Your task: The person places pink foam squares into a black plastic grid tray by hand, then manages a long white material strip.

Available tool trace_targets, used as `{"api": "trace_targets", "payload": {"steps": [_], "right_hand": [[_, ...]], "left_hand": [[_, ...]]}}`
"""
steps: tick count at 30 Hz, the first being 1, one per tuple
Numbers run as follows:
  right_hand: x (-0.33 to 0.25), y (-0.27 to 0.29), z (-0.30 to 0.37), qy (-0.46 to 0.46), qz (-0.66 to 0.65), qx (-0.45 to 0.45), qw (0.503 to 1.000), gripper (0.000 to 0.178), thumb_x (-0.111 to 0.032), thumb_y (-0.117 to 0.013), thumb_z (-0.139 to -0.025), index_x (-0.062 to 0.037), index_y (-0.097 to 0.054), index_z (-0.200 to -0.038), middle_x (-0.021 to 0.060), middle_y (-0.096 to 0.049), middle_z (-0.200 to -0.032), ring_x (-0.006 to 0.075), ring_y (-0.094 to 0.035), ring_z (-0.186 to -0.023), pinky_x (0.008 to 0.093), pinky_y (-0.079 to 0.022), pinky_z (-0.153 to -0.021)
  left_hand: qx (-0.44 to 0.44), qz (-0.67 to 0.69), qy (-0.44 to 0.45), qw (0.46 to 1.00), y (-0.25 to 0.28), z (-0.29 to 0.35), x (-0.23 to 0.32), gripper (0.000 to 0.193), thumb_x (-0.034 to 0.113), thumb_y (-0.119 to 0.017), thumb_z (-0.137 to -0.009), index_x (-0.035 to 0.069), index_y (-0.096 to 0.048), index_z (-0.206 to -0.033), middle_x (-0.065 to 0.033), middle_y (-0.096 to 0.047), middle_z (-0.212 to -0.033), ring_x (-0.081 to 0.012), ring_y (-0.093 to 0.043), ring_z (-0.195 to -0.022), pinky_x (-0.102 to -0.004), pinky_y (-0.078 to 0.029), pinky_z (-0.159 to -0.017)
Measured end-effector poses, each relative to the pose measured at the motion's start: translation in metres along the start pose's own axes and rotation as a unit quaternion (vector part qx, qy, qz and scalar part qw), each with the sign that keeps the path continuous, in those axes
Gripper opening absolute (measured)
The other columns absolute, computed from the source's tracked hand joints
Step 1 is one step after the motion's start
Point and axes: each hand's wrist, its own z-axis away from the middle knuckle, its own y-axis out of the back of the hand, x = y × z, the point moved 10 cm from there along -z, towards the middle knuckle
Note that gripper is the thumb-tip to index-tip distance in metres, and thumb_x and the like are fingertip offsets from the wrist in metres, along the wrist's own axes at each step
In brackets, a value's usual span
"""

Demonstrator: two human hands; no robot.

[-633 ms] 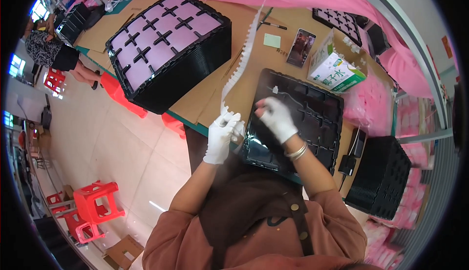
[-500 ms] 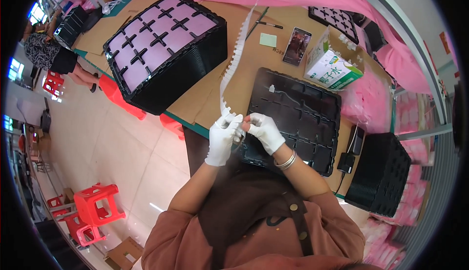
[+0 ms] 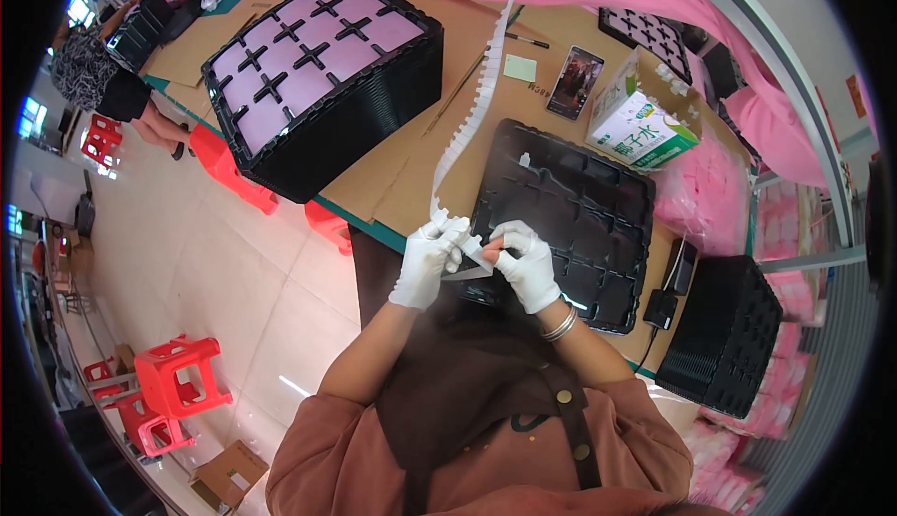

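Observation:
A long white strip with a notched edge [image 3: 450, 154] hangs down from the top of the view to my hands. My left hand [image 3: 425, 262], in a white glove, is closed around its lower part. The thumb and a finger of my right hand [image 3: 526, 268] pinch the strip's lower end; their tips show bare out of the glove. A short length of strip spans the gap between my hands. Just beyond my right hand lies a black compartment tray [image 3: 561, 236], with a small white piece [image 3: 525, 159] in one far compartment.
A tall stack of black trays [image 3: 374, 96] with pink filling stands at the left. To the right are a phone [image 3: 574, 82], an open carton [image 3: 645, 133] and a pink plastic bag [image 3: 701, 189]. Another black stack [image 3: 724, 339] stands beside chargers. Red stools [image 3: 182, 376] and a person [image 3: 93, 77] are at the left.
My right hand has moved right, away from my left hand, and a notched length of strip now shows between them. The whole view has shifted slightly.

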Motion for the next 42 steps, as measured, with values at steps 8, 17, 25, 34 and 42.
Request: {"api": "trace_targets", "payload": {"steps": [8, 17, 25, 34, 42], "right_hand": [[0.056, -0.023, 0.014, -0.209, -0.200, -0.055, 0.956, 0.009, -0.006, -0.072, -0.071, -0.0026, -0.065, -0.077, 0.0084, -0.064, -0.082, 0.0216, -0.061, -0.078, 0.0317, -0.049, -0.071], [-0.058, 0.000, 0.011, 0.200, 0.109, 0.036, 0.973, 0.018, -0.009, -0.076, -0.061, -0.0103, -0.060, -0.070, 0.0033, -0.061, -0.089, 0.0250, -0.056, -0.081, 0.0368, -0.043, -0.073], [-0.014, 0.137, -0.056, 0.047, 0.166, 0.221, 0.960, 0.009, -0.012, -0.067, -0.080, -0.0036, -0.064, -0.077, 0.0102, -0.063, -0.076, 0.0240, -0.060, -0.070, 0.0335, -0.048, -0.068], [0.028, 0.292, -0.169, 0.002, 0.561, 0.242, 0.792, 0.016, -0.019, -0.065, -0.081, -0.0077, -0.067, -0.092, 0.0147, -0.060, -0.114, 0.0352, -0.057, -0.100, 0.0416, -0.047, -0.084], [-0.017, 0.005, -0.037, -0.077, 0.028, -0.105, 0.991, 0.017, -0.011, -0.074, -0.073, -0.0034, -0.061, -0.080, 0.0055, -0.057, -0.069, 0.0140, -0.056, -0.062, 0.0278, -0.045, -0.059]], "left_hand": [[-0.028, -0.081, -0.026, 0.996, -0.011, 0.008, 0.005, 0.014, 0.018, -0.066, -0.088, 0.005, -0.066, -0.095, 0.0018, -0.060, -0.073, -0.0024, -0.049, -0.053, -0.0173, -0.035, -0.046], [0.047, 0.013, -0.003, 0.999, 0.025, -0.016, -0.010, 0.018, 0.018, -0.067, -0.087, 0.003, -0.065, -0.096, -0.0006, -0.061, -0.073, -0.0039, -0.050, -0.052, -0.0174, -0.032, -0.043], [0.066, 0.023, -0.022, 0.997, 0.029, -0.010, 0.004, 0.018, 0.017, -0.066, -0.088, 0.001, -0.063, -0.097, -0.0021, -0.061, -0.075, -0.0042, -0.049, -0.052, -0.0175, -0.032, -0.044], [0.048, 0.016, -0.040, 0.998, 0.015, -0.005, 0.016, 0.016, 0.015, -0.066, -0.088, 0.002, -0.064, -0.096, -0.0005, -0.063, -0.077, -0.0031, -0.051, -0.052, -0.0160, -0.034, -0.043], [0.042, -0.038, -0.079, 0.995, -0.005, 0.004, 0.029, 0.015, 0.018, -0.068, -0.085, 0.004, -0.065, -0.089, 0.0012, -0.062, -0.071, -0.0037, -0.051, -0.049, -0.0174, -0.031, -0.044]]}}
